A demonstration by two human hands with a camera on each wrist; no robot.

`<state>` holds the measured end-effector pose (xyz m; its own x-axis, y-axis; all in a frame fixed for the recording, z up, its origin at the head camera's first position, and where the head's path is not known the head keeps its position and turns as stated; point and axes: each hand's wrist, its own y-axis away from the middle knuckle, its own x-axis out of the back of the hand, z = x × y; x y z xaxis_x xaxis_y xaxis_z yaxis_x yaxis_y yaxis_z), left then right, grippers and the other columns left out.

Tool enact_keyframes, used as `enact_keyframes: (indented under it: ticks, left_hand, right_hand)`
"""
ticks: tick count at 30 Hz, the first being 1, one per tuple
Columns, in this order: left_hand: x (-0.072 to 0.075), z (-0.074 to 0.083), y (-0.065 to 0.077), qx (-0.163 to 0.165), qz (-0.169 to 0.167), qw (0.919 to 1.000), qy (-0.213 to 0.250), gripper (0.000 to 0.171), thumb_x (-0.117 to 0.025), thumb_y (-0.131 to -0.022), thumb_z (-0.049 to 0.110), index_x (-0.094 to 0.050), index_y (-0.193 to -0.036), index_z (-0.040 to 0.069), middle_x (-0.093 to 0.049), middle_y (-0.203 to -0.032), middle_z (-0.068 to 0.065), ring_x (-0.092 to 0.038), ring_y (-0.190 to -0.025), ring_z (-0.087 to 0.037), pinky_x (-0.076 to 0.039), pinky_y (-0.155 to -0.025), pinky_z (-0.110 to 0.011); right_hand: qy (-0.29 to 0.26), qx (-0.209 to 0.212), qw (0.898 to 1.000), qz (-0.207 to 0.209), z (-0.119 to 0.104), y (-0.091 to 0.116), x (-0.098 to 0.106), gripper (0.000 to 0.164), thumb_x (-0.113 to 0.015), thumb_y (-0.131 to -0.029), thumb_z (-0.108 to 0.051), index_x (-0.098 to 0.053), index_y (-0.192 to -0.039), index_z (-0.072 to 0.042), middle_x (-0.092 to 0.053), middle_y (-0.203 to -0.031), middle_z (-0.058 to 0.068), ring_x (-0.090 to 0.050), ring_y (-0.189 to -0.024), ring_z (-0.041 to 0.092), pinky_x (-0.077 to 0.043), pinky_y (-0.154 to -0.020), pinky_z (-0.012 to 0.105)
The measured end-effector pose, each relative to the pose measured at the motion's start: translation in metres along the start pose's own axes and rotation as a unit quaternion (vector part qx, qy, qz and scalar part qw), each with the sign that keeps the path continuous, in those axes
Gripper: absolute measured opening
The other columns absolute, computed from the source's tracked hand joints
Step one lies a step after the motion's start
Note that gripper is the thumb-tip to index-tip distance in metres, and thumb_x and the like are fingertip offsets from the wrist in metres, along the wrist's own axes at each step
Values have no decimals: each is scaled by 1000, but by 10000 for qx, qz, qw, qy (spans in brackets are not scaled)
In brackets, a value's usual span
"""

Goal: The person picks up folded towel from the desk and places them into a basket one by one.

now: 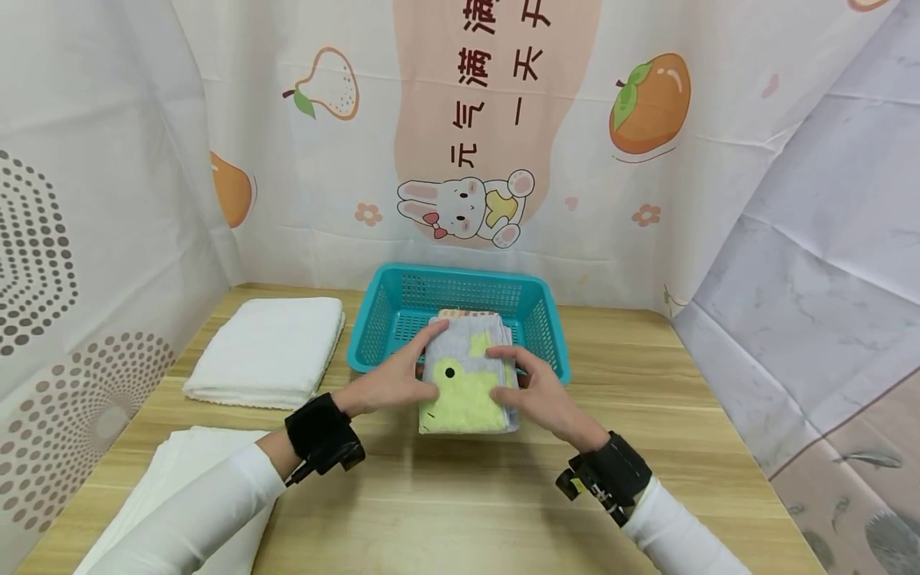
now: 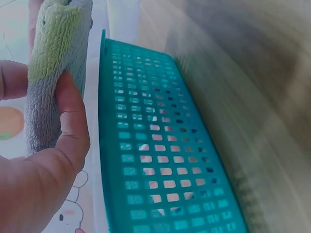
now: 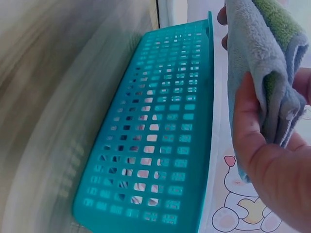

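Observation:
A folded towel [image 1: 470, 391], grey with a yellow-green animal figure, is held between both hands above the front rim of a teal plastic basket [image 1: 460, 275]. My left hand [image 1: 395, 375] grips its left edge, thumb on one face and fingers on the other, as the left wrist view shows. On the opposite edge my right hand [image 1: 535, 395] pinches the folded layers [image 3: 279, 102], which show in the right wrist view. Behind the towel, a patterned orange and cream cloth [image 1: 460, 313] peeks out in the basket; the rest of it is hidden.
A folded white towel [image 1: 266, 347] lies on the wooden table [image 1: 625, 375] left of the basket. Nearer, another white cloth [image 1: 194, 463] is partly covered by the left forearm. A printed curtain [image 1: 302, 192] hangs right behind the basket.

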<state>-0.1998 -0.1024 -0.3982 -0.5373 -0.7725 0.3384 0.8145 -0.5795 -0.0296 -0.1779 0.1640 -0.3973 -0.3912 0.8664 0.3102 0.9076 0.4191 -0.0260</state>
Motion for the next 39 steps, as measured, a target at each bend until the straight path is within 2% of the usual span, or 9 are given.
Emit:
enact_keyframes:
  ticks: [3,9,13,17,22,29,33,39]
  left_hand:
    - [3,2,-6,11,22,10000,-61,97,-64,-83,1,-11,-160,28,-12,-163,0,-41,-125,-24,-42,-93,-35]
    - [9,5,-18,121,84,9997,182,97,-61,-83,-1,-11,-159,31,-14,-162,1,-45,-121,-27,-44,-88,-35]
    - [13,4,-25,153,177,9996,159,95,-60,-85,-1,-10,-159,29,-13,-163,1,-45,-122,-27,-43,-87,-35]
    - [14,2,-30,91,227,9997,27,94,-58,-85,-3,-9,-160,26,-10,-164,-1,-43,-126,-27,-43,-89,-35]
    - [15,-2,-37,14,235,9997,-2,93,-57,-86,-3,-9,-160,28,-9,-165,-1,-41,-126,-27,-41,-85,-37]
    - [14,-6,-43,129,244,9996,-13,89,-55,-91,-3,-11,-159,33,-10,-164,4,-43,-123,-25,-39,-81,-39]
    - [15,-7,-44,86,234,9997,77,85,-51,-93,-7,-13,-159,30,-10,-165,1,-39,-124,-26,-36,-81,-41]
    - [18,-4,-48,-26,273,9996,-80,67,-47,-96,-5,-26,-154,21,-23,-161,0,-40,-117,-25,-34,-79,-40]
  right_hand:
    - [10,99,9999,72,-1,-4,3,51,-64,-92,-1,-51,-140,-8,-48,-136,20,-66,-93,25,-56,-73,34]
    - [97,188,9995,238,-2,-14,8,45,-64,-94,-4,-53,-138,-6,-51,-130,22,-65,-89,26,-56,-72,33]
    - [88,208,9993,281,-1,-21,10,45,-65,-94,-6,-53,-137,-5,-51,-129,22,-64,-90,26,-55,-73,32]
    - [88,200,9993,289,1,-25,11,45,-65,-95,-7,-52,-138,-5,-49,-134,21,-63,-89,26,-55,-73,31]
    - [313,189,9986,391,5,-31,11,44,-62,-97,-7,-51,-140,-7,-46,-143,17,-61,-93,27,-53,-76,30]
    - [427,142,9981,426,7,-37,9,44,-57,-99,-5,-47,-142,-7,-40,-150,14,-58,-99,27,-50,-79,32]
    - [525,133,9979,355,6,-41,9,51,-59,-98,-8,-43,-146,-9,-38,-152,12,-57,-96,26,-48,-79,34]
    - [568,-129,9982,148,2,-46,13,69,-67,-91,-11,-33,-152,-14,-36,-148,13,-56,-98,27,-47,-82,33]
